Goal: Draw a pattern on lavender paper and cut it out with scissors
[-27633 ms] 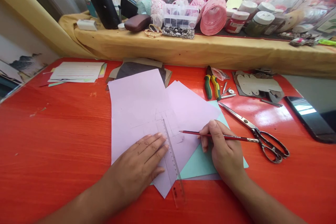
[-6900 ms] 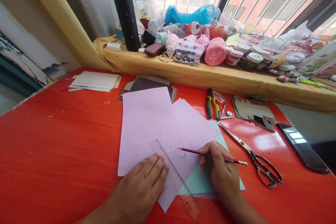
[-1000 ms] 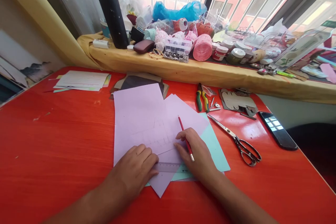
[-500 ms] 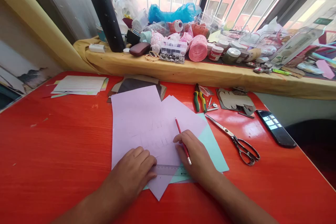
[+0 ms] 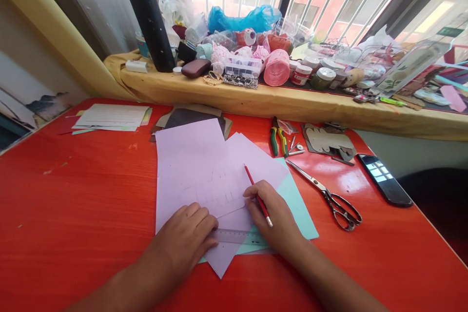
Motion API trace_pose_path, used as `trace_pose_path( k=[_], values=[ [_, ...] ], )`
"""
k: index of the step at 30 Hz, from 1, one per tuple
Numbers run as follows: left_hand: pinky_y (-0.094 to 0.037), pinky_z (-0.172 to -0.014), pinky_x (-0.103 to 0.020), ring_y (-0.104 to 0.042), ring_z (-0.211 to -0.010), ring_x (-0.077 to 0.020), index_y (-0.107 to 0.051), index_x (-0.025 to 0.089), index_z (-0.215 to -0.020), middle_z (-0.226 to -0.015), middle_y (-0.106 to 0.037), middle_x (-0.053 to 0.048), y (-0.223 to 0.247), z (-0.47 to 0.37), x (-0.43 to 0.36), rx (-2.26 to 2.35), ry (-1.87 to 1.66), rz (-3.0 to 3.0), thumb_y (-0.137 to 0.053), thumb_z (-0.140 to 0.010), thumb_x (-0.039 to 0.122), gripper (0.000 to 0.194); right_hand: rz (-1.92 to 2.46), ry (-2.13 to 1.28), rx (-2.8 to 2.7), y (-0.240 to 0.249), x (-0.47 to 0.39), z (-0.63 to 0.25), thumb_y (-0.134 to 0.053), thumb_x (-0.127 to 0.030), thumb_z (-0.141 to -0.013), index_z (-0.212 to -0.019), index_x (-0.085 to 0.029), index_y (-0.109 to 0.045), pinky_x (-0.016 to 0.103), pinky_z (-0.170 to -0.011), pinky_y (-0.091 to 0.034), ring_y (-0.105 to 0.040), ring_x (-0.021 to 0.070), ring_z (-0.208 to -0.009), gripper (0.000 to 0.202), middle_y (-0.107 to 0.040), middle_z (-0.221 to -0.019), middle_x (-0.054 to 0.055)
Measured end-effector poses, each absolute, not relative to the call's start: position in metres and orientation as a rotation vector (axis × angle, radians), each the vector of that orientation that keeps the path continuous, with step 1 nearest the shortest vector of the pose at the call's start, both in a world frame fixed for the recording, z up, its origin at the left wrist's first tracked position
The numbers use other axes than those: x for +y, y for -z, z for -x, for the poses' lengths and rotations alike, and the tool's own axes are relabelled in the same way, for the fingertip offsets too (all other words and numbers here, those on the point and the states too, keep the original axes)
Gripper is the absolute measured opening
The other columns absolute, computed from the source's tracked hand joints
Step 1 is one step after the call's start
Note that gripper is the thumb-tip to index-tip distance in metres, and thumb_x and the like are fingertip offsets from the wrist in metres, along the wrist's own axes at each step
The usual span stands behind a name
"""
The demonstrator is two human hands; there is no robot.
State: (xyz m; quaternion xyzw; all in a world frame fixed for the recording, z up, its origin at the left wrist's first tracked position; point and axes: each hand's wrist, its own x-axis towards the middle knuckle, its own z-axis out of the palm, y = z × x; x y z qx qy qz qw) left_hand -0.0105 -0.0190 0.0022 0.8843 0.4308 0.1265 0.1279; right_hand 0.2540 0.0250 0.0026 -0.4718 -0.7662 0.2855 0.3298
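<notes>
My left hand [image 5: 192, 234] lies with its fingers bent at the left end of the clear ruler [image 5: 232, 236]; I cannot tell whether fingers and thumb pinch it or only press on it. My right hand [image 5: 272, 210] is closed around the red pencil [image 5: 252, 178], its tip pointing away from me and its white end leaning back toward me. The ruler lies crosswise near my side of the 2 overlapping purple sheets [image 5: 190, 163], reaching over the turquoise sheet [image 5: 298, 207], and my right hand hides its far end. Faint pencil lines [image 5: 226, 198] mark the purple beyond my fingers. The papers rest on the red table [image 5: 73, 204]. To their right lie the scissors [image 5: 321, 188], points just beside the turquoise sheet, with the pliers [image 5: 279, 141] beyond and the phone [image 5: 383, 180] farther right.
</notes>
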Motion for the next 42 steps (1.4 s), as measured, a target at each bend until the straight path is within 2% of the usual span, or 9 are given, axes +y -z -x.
trace_pose_path(
  k=[6, 15, 26, 35, 42],
  values=[
    [-0.048, -0.076, -0.036, -0.064, -0.083, -0.0241, -0.065, 0.023, -0.102, -0.093, -0.071, 0.0, -0.0021, 0.0106, -0.0188, 1.249, -0.378, -2.564, -0.076, -0.095, 0.009, 0.019, 1.254, -0.712, -2.067, -0.0032, 0.0272, -0.2497, -0.064, -0.009, -0.101, -0.106, -0.025, -0.065, 0.038, -0.079, -0.055, -0.067, 0.0263, -0.089, 0.016, -0.067, -0.097, 0.004],
    [-0.049, -0.075, -0.037, -0.063, -0.083, -0.0246, -0.066, 0.022, -0.101, -0.093, -0.07, 0.0, -0.0028, 0.0085, -0.0193, 1.268, -0.357, -2.565, -0.078, -0.094, 0.009, 0.019, 1.223, -0.682, -2.108, -0.0028, 0.0256, -0.2517, -0.055, -0.004, -0.104, -0.107, -0.025, -0.064, 0.037, -0.075, -0.055, -0.068, 0.0261, -0.086, 0.023, -0.07, -0.101, 0.007],
    [-0.05, -0.077, -0.036, -0.064, -0.084, -0.0245, -0.066, 0.023, -0.103, -0.094, -0.071, 0.0, -0.0042, 0.011, -0.0178, 1.243, -0.342, -2.563, -0.079, -0.095, 0.01, 0.02, 1.206, -0.716, -2.106, -0.0015, 0.0258, -0.2546, -0.054, -0.002, -0.103, -0.109, -0.025, -0.065, 0.037, -0.076, -0.055, -0.067, 0.0254, -0.087, 0.026, -0.07, -0.102, 0.007],
    [-0.049, -0.079, -0.037, -0.064, -0.089, -0.0249, -0.066, 0.023, -0.104, -0.097, -0.071, -0.001, -0.0091, 0.0095, -0.0195, 1.273, -0.3, -2.523, -0.074, -0.099, 0.011, 0.015, 1.208, -0.795, -1.941, -0.0046, 0.0253, -0.2552, -0.056, -0.011, -0.105, -0.101, -0.025, -0.066, 0.036, -0.077, -0.056, -0.068, 0.0237, -0.086, 0.018, -0.071, -0.097, 0.005],
    [-0.047, -0.078, -0.037, -0.062, -0.087, -0.0239, -0.063, 0.023, -0.101, -0.096, -0.07, -0.001, -0.006, 0.0099, -0.0201, 1.273, -0.268, -2.542, -0.073, -0.101, 0.014, 0.013, 1.24, -0.799, -1.793, -0.009, 0.0262, -0.2561, -0.059, -0.015, -0.105, -0.099, -0.025, -0.067, 0.032, -0.067, -0.054, -0.066, 0.0211, -0.075, 0.014, -0.072, -0.09, 0.003]
  ],
)
